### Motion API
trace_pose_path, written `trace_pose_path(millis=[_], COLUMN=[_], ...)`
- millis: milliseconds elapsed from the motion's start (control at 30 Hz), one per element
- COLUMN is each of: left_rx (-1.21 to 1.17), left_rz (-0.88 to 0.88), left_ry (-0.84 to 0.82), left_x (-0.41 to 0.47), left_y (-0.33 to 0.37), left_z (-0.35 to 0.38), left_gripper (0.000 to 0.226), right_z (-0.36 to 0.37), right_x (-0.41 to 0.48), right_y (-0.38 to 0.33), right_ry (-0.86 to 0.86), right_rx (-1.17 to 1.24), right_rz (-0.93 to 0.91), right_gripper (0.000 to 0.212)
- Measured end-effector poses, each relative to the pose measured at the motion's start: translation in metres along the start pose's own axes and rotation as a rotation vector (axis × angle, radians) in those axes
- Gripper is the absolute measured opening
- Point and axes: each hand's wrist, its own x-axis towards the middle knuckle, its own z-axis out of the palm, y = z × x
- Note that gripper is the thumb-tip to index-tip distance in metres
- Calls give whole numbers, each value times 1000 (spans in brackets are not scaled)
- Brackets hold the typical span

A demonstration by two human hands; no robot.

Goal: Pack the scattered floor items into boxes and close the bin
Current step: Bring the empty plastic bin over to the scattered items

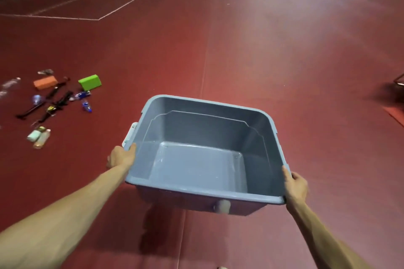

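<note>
An empty grey-blue plastic bin [262, 142] without a lid hangs above the red floor, tilted toward me. My left hand [122, 157] grips its left rim beside a pale latch [130, 134]. My right hand [295, 188] grips the near right corner of the rim. Scattered items lie on the floor to the left: a green block [90, 82], an orange block [45, 83], black straps [54, 105], small blue objects [86, 106] and small bottles [39, 136].
The red sports floor [262, 50] stretches away with white court lines [98, 19] at the far left. A dark object [399, 85] and a red mat edge [395, 113] sit at the right edge of view.
</note>
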Motion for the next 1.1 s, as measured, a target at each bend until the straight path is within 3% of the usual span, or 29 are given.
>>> trace_pose_path(millis=[267,667,967,1100], left_rx=[-63,-156,-165,-166], left_rz=[-162,-277,-420,-478], left_ry=[208,388,460,452], left_x=[82,334,481,555], left_y=[-11,-49,-53,-48], left_z=[-14,-119,-158,-154], left_gripper=[34,38,42,45], right_z=[146,460,658,745], right_x=[74,59,55,71], right_y=[-103,-274,-394,-435], right_ry=[-218,-484,-528,-548], right_rx=[-86,-263,-328,-320], right_rz=[-116,-187,-133,-170], right_gripper=[46,44,64,63])
